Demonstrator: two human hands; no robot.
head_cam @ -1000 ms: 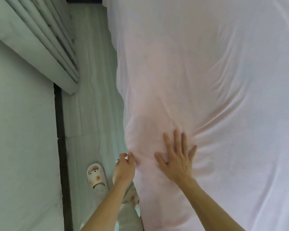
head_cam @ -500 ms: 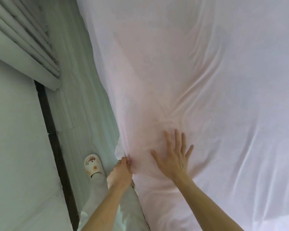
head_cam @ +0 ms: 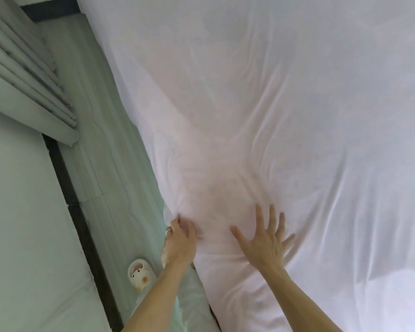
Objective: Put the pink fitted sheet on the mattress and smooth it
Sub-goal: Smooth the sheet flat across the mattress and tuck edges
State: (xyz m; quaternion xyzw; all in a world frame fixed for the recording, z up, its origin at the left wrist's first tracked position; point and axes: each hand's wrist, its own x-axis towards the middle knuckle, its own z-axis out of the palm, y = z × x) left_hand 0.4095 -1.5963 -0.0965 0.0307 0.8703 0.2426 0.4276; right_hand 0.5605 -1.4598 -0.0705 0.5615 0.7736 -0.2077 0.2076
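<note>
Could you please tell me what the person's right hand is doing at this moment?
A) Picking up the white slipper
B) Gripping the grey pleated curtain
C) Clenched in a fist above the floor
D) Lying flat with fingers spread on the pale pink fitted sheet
D: the right hand lies palm down with its fingers spread on the pale pink fitted sheet, while the left hand grips the sheet's edge at the side of the bed.

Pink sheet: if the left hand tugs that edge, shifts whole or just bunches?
Probably bunches: the pink sheet gathers into folds where the left hand grips its edge, so likely floppy. Seemingly thin and light: faint shapes show through. Long creases run toward the flat right hand, so pulls may carry.
</note>
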